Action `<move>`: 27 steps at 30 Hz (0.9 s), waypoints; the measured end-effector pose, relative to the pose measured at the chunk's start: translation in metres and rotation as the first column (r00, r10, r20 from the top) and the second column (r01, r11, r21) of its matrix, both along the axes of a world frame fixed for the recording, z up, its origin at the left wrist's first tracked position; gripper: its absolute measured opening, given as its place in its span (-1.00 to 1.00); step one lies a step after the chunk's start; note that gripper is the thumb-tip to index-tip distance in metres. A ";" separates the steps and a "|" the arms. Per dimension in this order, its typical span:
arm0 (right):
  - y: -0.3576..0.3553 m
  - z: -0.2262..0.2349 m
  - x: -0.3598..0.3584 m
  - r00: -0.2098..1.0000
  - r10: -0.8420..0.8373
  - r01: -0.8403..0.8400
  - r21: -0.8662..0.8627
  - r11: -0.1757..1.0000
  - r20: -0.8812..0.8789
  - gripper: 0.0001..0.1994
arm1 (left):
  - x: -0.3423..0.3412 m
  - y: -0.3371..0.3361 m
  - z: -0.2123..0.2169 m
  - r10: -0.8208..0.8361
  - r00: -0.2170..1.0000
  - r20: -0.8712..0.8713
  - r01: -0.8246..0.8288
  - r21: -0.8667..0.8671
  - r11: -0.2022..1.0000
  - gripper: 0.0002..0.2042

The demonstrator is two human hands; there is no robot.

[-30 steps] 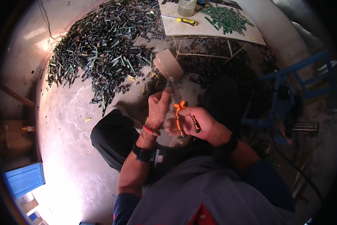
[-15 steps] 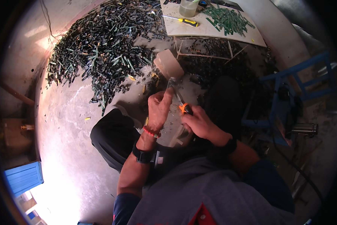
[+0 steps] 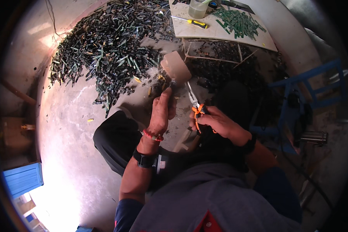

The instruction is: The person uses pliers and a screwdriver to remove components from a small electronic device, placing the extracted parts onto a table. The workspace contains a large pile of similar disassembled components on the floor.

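While left hand (image 3: 162,112) points forward, right hand (image 3: 223,124) grips pliers (image 3: 196,106).

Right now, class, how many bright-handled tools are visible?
2: orange-handled pliers in the right hand, and a yellow screwdriver on the table. Others may be hidden.

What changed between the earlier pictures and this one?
The left hand, holding a small piece, has eased left; the right hand has drawn the orange-handled pliers rightward, away from it. Pliers remain held; the yellow-handled screwdriver still lies on the table.
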State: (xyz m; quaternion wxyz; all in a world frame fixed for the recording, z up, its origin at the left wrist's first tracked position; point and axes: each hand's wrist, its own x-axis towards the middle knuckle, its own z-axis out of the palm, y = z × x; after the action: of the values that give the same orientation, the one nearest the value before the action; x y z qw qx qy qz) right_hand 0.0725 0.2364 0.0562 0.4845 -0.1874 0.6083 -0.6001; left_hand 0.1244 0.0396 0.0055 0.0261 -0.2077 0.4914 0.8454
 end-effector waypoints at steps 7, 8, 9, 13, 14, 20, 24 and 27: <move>-0.014 0.007 0.009 0.925 -0.016 0.028 -0.026 0.999 0.379 -0.75 | -0.001 0.005 0.000 -0.023 1.000 -0.020 0.020 -0.162 0.987 -0.46; -0.016 0.008 0.009 0.911 -0.022 0.041 -0.036 0.999 0.413 -0.75 | -0.001 0.005 0.002 -0.035 0.999 -0.012 0.032 -0.185 0.982 -0.46; -0.017 0.008 0.009 0.895 -0.027 0.053 -0.046 0.998 0.445 -0.75 | -0.001 0.005 0.001 -0.032 0.999 -0.009 0.030 -0.184 0.982 -0.46; -0.023 0.003 0.010 0.814 -0.006 0.071 -0.090 0.993 0.580 -0.70 | -0.002 0.004 -0.005 -0.011 1.000 -0.013 0.009 -0.204 0.979 -0.46; -0.025 0.006 0.013 0.786 -0.038 0.104 -0.071 0.992 0.618 -0.72 | -0.003 0.005 -0.006 -0.006 1.000 -0.020 0.002 -0.213 0.977 -0.45; -0.034 0.012 0.018 0.731 -0.086 0.138 -0.023 0.990 0.677 -0.73 | -0.003 0.005 -0.006 0.033 0.998 0.051 -0.019 -0.249 0.968 -0.46; -0.036 0.009 0.017 0.719 -0.070 0.143 -0.048 0.989 0.691 -0.73 | -0.004 0.005 -0.013 0.051 0.998 0.046 -0.032 -0.333 0.942 -0.46; -0.037 0.004 0.017 0.703 -0.076 0.168 -0.062 0.984 0.707 -0.73 | -0.005 0.008 -0.010 0.040 0.999 -0.011 -0.041 -0.381 0.924 -0.45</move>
State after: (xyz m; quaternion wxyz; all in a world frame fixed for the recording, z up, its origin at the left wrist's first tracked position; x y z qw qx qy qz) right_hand 0.0895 0.1996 0.0606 0.6259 0.0659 0.3523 -0.6927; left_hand 0.1195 0.0475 -0.0041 -0.0328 -0.2177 0.6417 0.7347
